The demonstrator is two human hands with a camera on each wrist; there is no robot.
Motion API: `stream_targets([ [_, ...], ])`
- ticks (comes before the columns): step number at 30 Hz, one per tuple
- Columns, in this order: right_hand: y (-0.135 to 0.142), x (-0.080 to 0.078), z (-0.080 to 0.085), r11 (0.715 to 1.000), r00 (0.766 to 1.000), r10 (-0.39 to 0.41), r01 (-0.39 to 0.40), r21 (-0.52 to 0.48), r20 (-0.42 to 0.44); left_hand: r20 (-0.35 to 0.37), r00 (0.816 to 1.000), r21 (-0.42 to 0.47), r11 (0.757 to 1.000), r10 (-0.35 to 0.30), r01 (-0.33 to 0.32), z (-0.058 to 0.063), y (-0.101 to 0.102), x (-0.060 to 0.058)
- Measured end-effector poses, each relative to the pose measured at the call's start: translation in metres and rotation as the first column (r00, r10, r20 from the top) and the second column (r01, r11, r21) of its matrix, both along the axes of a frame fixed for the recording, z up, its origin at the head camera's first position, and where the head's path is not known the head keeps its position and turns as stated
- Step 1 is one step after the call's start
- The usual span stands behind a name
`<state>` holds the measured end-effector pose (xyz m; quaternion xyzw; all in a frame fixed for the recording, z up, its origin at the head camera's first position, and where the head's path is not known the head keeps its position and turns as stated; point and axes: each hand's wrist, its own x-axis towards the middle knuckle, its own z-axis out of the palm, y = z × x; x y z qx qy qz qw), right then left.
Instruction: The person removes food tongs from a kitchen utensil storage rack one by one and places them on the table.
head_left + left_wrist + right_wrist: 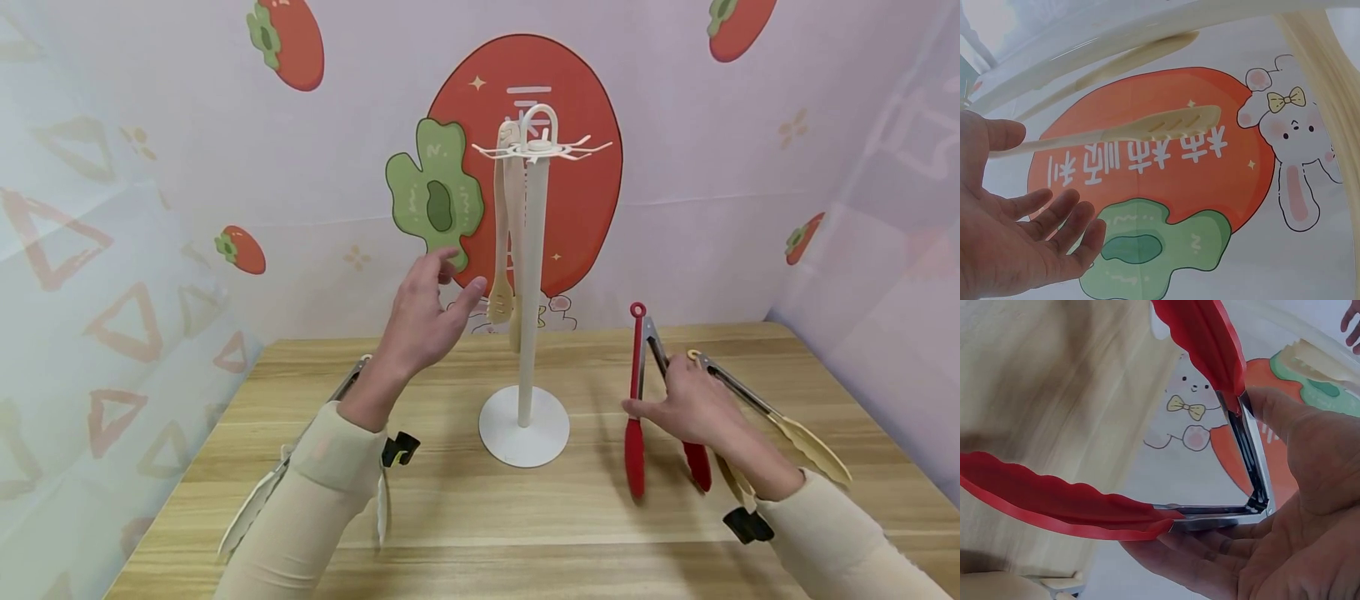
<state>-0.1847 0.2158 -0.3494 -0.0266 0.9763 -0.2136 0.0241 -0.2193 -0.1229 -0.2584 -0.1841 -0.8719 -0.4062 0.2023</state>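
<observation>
A pair of red-tipped metal tongs point(635, 458) stands spread in my right hand point(693, 404). The thumb presses one arm and the fingers lie along the other, as the right wrist view shows near the hinge. My left hand point(427, 312) is raised with fingers loosely spread and nothing in them. Close to its fingertips hangs a pale slotted utensil point(1166, 125) with a wavy edge. A second slim pale utensil point(516, 329) hangs beside it. Both are on the hooks of a white stand point(531, 292), left of its pole.
Cream-tipped tongs point(813, 446) lie spread on the wooden table point(592, 517), partly under my right forearm. White-tipped tongs point(251, 508) lie at the left, mostly covered by my left arm. The stand's hook ring point(540, 150) reaches out above the table. A printed cloth backdrop point(675, 275) hangs behind.
</observation>
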Motion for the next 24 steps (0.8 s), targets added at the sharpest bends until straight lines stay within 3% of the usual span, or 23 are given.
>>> stream_targets([
  [24, 0.0039, -0.0057, -0.0100, 0.994, 0.996, -0.012, 0.002, 0.112, 0.094, 0.013, 1.000, 0.018, 1.000, -0.007, 0.007, -0.0010, 0.0033, 0.0006],
])
